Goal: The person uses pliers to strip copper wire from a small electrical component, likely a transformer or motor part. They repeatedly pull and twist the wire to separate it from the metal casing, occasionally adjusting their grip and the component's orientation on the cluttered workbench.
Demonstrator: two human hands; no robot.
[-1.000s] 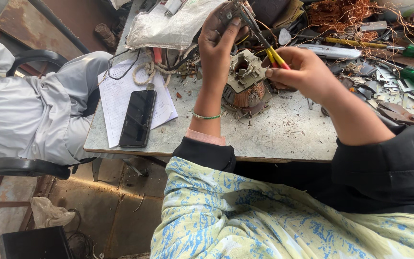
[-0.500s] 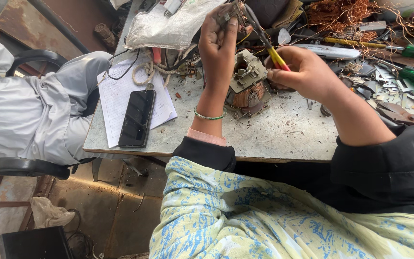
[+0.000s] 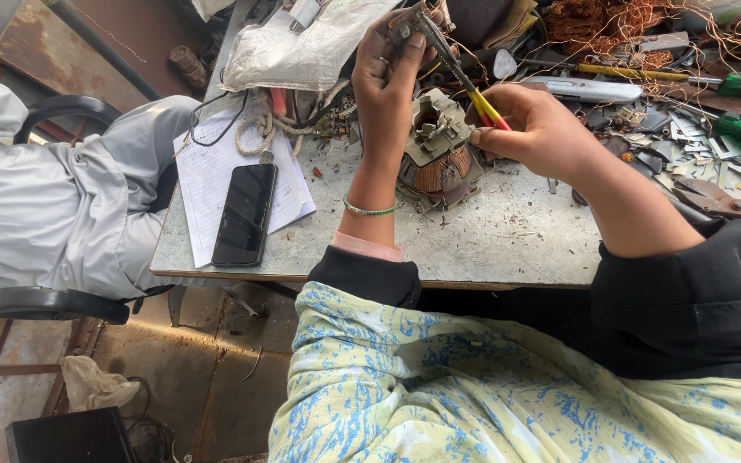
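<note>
The left hand (image 3: 392, 64) is raised above the small motor (image 3: 437, 153) and pinches a small metal part (image 3: 406, 24) at its fingertips. The right hand (image 3: 535, 129) is closed around the yellow-and-red handles of a pair of pliers (image 3: 454, 67), whose tips reach up to that part. Compared with a second ago, the left hand has climbed a little higher above the motor and the pliers have tilted up with it, so the tips now meet the part instead of lying lower. The right hand has barely shifted. That suggests the work has passed from lining up to actually gripping or bending the piece.

The motor sits on the tabletop (image 3: 508, 240), just below both hands, with its copper winding showing. Left of the motor lie a dark phone (image 3: 244, 214) on a sheet of paper (image 3: 207, 176). Right of the motor is a spread of metal scraps (image 3: 671, 146) and tangled copper wire (image 3: 611, 21). Farther left of the motor, another person's sleeve (image 3: 53, 206) rests by a chair.
</note>
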